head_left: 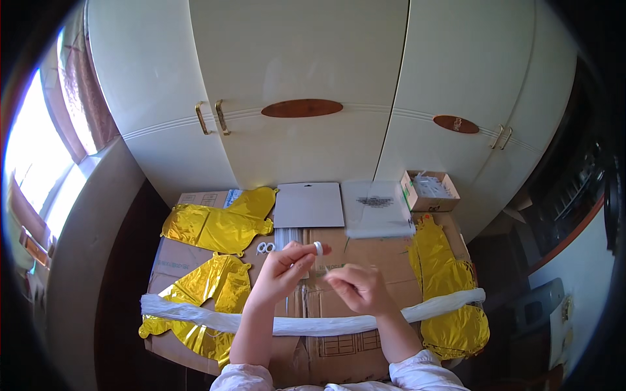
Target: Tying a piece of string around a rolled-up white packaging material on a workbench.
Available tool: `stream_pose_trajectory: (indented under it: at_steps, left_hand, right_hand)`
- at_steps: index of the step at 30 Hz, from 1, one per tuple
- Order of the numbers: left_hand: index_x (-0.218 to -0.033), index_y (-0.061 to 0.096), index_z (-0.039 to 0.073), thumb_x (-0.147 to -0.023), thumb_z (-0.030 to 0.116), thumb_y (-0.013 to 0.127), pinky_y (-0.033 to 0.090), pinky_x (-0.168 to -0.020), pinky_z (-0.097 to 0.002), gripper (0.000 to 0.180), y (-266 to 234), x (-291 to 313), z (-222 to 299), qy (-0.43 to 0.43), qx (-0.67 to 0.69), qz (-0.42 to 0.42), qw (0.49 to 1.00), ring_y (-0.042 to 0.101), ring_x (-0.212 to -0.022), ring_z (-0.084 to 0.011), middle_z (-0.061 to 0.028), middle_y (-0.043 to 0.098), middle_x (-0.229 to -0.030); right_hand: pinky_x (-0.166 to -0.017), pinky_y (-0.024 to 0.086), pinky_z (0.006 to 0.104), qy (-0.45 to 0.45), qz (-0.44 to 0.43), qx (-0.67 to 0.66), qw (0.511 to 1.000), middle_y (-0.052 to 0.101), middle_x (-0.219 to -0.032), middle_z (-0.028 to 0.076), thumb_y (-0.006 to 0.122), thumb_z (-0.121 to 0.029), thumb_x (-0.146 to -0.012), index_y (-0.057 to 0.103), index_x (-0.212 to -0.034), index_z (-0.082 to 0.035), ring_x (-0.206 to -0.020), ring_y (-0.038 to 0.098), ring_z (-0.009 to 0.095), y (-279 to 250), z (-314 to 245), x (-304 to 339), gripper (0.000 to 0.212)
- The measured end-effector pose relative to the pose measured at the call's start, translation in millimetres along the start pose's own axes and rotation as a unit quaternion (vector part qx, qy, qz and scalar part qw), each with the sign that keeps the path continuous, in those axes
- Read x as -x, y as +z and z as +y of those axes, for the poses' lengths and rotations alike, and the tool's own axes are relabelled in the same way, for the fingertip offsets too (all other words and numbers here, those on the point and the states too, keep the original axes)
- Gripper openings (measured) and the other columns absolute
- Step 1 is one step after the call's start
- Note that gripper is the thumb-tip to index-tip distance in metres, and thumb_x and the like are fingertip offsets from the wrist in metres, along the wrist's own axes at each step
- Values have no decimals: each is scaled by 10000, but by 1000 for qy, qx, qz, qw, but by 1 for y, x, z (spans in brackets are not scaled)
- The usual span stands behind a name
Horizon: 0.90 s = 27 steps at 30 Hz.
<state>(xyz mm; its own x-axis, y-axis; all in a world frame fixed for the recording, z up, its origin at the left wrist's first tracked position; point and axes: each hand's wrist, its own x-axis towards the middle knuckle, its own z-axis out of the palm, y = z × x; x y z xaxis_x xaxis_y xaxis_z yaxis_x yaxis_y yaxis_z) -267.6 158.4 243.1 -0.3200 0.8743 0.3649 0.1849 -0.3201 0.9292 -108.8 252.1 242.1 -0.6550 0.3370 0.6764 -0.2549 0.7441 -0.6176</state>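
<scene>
My left hand (285, 272) is closed, with a small white roll of tape or ribbon (319, 248) at its fingertips. A faint, see-through strip (320, 264) hangs from the roll toward my right hand (359, 287). The fingers of that hand are curled in a pinch at the strip's lower end, slightly blurred. Both hands are raised over the middle of the cardboard-covered table. Two similar small white rolls (265, 247) lie left of my left hand. Under my forearms, a long white bundle of thin strands (306, 326) stretches across the table.
Flat gold foil balloons lie at the left (218, 221), front left (222, 287) and right (447, 280). Toward the back are a grey-white card (308, 204), a clear plastic packet (378, 218) and an open box (433, 203) of white pieces. Cream cupboards (293, 58) stand behind.
</scene>
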Motion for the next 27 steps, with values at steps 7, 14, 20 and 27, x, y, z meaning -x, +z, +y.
stream_pose_trajectory:
  at_steps: [7,14,20,27]
  left_hand:
    - [-893,638,-55,-884,128,546,455,-728,-274,204,0,2,12,-108,55,-141,983,580,-778,-125,-68,639,-789]
    - [-1011,615,-59,-888,73,479,426,-797,-290,225,-3,5,-2,-109,287,-96,947,573,-886,-172,-123,637,-934]
    - [-1135,563,-62,-890,23,454,407,-904,-287,281,5,-1,4,-72,180,-46,980,551,-1044,-182,-151,595,-1134]
    - [-1147,561,-54,-888,11,457,401,-894,-263,287,9,0,9,-111,149,-65,980,536,-1005,-138,-106,596,-1143]
  right_hand:
    - [-483,385,247,39,99,42,993,561,-623,43,604,-85,-842,649,-869,-51,-519,506,128,-3,9,-4,62]
    - [-494,420,258,85,48,24,995,603,-673,63,626,-110,-827,648,-864,-63,-552,564,156,9,17,-1,64]
    - [-438,413,303,-23,65,121,990,559,-602,45,666,-115,-779,633,-859,-84,-482,547,190,3,5,-3,92]
    - [-426,357,253,-38,111,122,986,505,-554,27,682,-41,-758,662,-853,-71,-460,477,128,-7,6,-5,101]
